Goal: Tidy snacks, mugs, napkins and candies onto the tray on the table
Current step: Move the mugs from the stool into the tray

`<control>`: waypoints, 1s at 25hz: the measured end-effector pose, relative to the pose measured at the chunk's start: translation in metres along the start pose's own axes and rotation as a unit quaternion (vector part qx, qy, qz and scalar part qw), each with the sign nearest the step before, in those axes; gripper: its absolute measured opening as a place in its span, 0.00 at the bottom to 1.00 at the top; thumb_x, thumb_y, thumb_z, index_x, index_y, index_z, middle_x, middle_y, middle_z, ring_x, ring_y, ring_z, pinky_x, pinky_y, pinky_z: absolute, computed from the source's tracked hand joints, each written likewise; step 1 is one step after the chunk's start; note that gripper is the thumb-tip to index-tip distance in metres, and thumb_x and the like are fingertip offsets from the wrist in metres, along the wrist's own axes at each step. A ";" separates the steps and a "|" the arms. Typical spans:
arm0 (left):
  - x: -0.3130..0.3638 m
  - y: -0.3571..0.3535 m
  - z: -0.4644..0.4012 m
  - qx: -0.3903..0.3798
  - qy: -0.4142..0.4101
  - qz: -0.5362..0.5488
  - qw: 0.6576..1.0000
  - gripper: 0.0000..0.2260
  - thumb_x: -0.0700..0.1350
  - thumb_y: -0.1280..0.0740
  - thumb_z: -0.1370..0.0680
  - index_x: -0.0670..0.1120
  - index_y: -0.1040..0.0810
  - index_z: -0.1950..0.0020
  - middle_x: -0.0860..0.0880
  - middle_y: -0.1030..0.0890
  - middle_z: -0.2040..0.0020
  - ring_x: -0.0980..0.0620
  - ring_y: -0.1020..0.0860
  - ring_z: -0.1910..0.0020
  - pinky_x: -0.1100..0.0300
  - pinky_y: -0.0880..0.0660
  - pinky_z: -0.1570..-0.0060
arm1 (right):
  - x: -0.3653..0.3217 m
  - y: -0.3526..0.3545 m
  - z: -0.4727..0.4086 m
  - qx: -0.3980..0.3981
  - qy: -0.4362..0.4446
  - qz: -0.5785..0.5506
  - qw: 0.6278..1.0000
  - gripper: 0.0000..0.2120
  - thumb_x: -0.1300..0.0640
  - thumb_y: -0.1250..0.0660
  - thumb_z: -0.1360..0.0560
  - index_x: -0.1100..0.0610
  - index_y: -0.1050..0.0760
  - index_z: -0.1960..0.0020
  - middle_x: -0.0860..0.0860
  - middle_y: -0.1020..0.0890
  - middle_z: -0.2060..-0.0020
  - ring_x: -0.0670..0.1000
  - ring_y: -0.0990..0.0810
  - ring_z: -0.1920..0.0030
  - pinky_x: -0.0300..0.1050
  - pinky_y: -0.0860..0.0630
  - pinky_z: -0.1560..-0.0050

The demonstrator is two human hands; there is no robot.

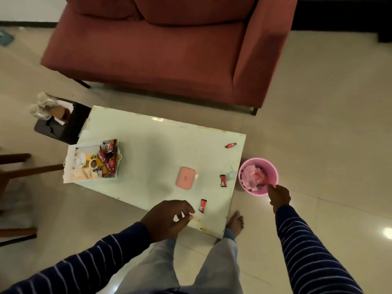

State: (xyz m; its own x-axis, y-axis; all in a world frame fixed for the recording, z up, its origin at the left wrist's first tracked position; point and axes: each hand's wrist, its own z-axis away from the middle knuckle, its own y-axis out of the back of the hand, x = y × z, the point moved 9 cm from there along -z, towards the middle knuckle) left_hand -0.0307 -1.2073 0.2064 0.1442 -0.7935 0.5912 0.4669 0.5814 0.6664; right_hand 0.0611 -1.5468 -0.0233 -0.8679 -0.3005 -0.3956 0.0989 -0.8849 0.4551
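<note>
A white tray stands at the left end of the pale table, filled with red snack packets, mugs and napkins. Three red candies lie loose on the table: one near the far right edge, one near the right side, one near the front edge. A pink lidded box sits mid-table. My left hand hovers over the front edge, fingers curled and apart, holding nothing. My right hand reaches to the rim of a pink bucket on the floor; what its fingertips hold is unclear.
A red sofa stands beyond the table. A dark stool with clear glasses is at the table's far left corner. Wooden chair legs stand at the left. My bare foot is by the table's front right corner.
</note>
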 end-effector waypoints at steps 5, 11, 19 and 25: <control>-0.033 0.050 0.042 0.050 -0.037 0.003 0.998 0.09 0.55 0.35 0.22 0.56 0.20 0.46 0.62 0.18 0.50 0.62 0.21 0.51 0.67 0.25 0.53 | -0.019 -0.026 0.078 0.003 0.028 -0.042 0.999 0.15 0.58 0.35 0.23 0.65 0.22 0.40 0.60 0.18 0.53 0.58 0.22 0.58 0.50 0.21 0.55; -0.108 0.165 0.077 0.207 -0.119 -0.075 0.968 0.18 0.51 0.31 0.22 0.50 0.23 0.33 0.54 0.24 0.32 0.55 0.32 0.27 0.56 0.32 0.32 | -0.090 -0.086 0.197 0.034 0.166 -0.074 0.983 0.09 0.61 0.36 0.20 0.67 0.21 0.48 0.64 0.19 0.57 0.61 0.22 0.54 0.60 0.23 0.44; -0.214 0.290 0.136 0.339 -0.045 -0.155 0.927 0.41 0.63 0.38 0.25 0.47 0.51 0.19 0.48 0.52 0.18 0.48 0.55 0.20 0.43 0.49 0.24 | -0.163 -0.182 0.369 0.129 0.352 -0.002 0.927 0.25 0.63 0.32 0.23 0.64 0.33 0.27 0.61 0.28 0.29 0.63 0.29 0.30 0.59 0.32 0.29; -0.228 0.311 0.159 0.354 0.014 -0.212 0.911 0.48 0.74 0.46 0.27 0.45 0.59 0.19 0.47 0.61 0.19 0.47 0.62 0.21 0.40 0.53 0.26 | -0.218 -0.229 0.450 0.200 0.530 0.194 0.801 0.37 0.52 0.30 0.26 0.54 0.42 0.22 0.53 0.45 0.20 0.55 0.45 0.21 0.59 0.43 0.23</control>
State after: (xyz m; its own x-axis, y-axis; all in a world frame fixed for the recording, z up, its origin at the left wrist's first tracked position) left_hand -0.0568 -0.8170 0.3507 0.1094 -0.9721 0.2074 -0.1925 0.1840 0.9639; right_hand 0.0080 -1.1187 0.3178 0.1121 -0.8459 -0.5215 -0.0860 -0.5311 0.8429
